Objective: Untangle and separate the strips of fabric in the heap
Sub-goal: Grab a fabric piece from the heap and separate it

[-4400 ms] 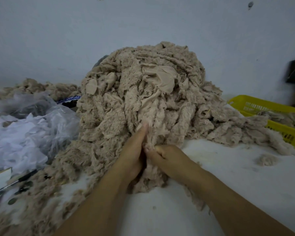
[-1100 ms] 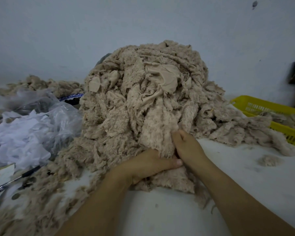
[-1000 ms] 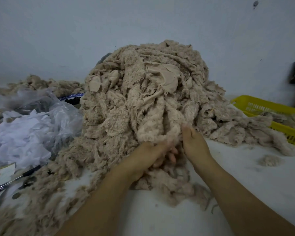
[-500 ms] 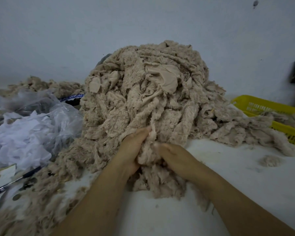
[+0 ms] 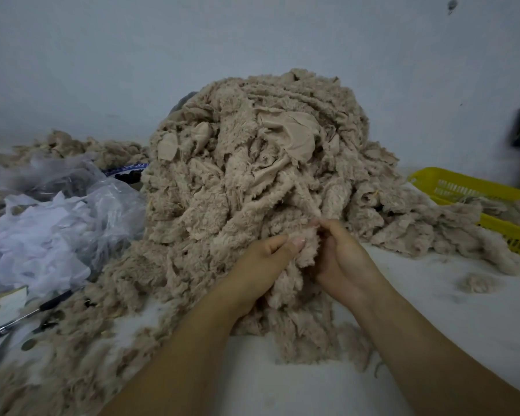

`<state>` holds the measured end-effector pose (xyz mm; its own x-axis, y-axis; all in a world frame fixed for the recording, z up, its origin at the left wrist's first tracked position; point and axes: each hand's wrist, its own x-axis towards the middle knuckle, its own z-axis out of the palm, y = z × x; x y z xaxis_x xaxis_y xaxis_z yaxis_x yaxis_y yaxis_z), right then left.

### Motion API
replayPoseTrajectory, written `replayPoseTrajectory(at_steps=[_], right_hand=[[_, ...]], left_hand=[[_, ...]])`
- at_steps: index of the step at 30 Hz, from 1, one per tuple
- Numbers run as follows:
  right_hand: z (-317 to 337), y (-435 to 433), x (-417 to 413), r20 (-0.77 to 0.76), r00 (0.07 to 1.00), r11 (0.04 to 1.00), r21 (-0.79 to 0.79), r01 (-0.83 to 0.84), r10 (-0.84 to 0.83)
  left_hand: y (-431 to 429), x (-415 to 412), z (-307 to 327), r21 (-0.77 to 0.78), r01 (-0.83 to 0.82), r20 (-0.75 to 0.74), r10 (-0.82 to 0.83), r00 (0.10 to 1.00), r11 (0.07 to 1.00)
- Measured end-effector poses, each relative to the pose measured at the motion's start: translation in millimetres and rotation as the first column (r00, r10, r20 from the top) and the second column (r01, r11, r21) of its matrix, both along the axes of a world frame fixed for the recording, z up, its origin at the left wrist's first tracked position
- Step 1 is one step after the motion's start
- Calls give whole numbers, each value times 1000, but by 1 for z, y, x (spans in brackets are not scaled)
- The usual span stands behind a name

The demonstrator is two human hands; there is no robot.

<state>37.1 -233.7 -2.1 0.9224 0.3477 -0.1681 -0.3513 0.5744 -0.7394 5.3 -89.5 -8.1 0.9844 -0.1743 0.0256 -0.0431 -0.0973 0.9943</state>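
Note:
A tall heap of tangled beige fleecy fabric strips (image 5: 252,163) stands on the white table (image 5: 433,310) against the wall. At the heap's near foot, my left hand (image 5: 264,265) grips a fluffy strip (image 5: 294,280), thumb pressed over it. My right hand (image 5: 339,259) is right beside it, fingers curled, pinching the same strip near its top. The strip's lower end trails down onto the table between my forearms. My palms are partly hidden by the fabric.
Crumpled clear and white plastic bags (image 5: 48,223) lie at the left, with a pen (image 5: 21,316) in front of them. A yellow basket (image 5: 487,202) holding more strips sits at the right. A small loose tuft (image 5: 478,283) lies on the table. Scraps (image 5: 57,364) spread left.
Both hands have shifted right and a little up along the heap's foot. The left hand has turned and curled round the strip; the right now pinches it higher.

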Motion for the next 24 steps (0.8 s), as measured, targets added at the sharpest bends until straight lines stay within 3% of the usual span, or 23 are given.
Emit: replayPoseTrajectory(at_steps=[6, 9, 12, 15, 17, 20, 22, 23, 24], right_hand=[[-5, -3, 12, -63, 990, 986, 110, 129, -122], [-3, -20, 22, -93, 957, 943, 171, 287, -275], [-6, -28, 23, 14, 945, 945, 15, 327, -328], [-15, -11, 10, 287, 955, 912, -365, 188, -82], [-18, 5, -4, 431, 869, 749, -653, 114, 243], [-25, 20, -16, 445, 661, 468, -870, 158, 604], [-30, 18, -10, 445, 649, 397, -888, 233, 616], [-28, 13, -7, 461, 693, 417, -874, 248, 554], [-22, 10, -6, 467, 770, 496, -838, 227, 436]], left_hand=[[9, -4, 7, -257, 156, -157, -200, 967, 954], [17, -6, 10, -390, 108, -187, -193, 963, 914], [22, -1, 14, -622, 18, -134, -129, 982, 783], [22, 3, 16, -777, -5, -120, -141, 983, 629], [22, 5, 15, -833, -43, -132, -122, 984, 552], [27, 9, 12, -913, -106, -137, -52, 989, 393], [32, 13, 12, -940, -143, -150, 2, 989, 310], [34, 14, 13, -941, -169, -165, 39, 986, 293], [35, 15, 13, -934, -203, -189, 75, 979, 294]])
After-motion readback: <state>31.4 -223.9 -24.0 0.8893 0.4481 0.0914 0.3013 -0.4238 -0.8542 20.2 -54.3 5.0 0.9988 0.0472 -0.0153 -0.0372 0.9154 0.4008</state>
